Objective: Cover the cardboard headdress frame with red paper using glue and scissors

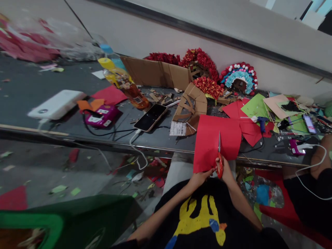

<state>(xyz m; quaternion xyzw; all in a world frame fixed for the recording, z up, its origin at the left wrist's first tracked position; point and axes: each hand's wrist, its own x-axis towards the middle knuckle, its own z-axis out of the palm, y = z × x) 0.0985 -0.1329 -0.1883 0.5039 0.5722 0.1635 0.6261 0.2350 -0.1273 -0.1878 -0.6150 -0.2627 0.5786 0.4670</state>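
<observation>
A large sheet of red paper (207,141) lies partly on the table's front edge and hangs toward my lap. My right hand (226,170) is closed round the handles of red-handled scissors (220,165), their blades pointing away over the sheet. The blades look nearly together. At the sheet's near edge, my left hand (201,178) pinches the paper close to the scissors. Just beyond the sheet stands an arched cardboard piece (198,98) with a printed label at its foot.
A phone (151,117) on a charging cable, a tea bottle (127,88), a purple box (102,116) and a white power bank (57,104) lie to the left. A blue glue gun (262,123) and coloured paper lie right. Another person's arm (321,157) rests at far right.
</observation>
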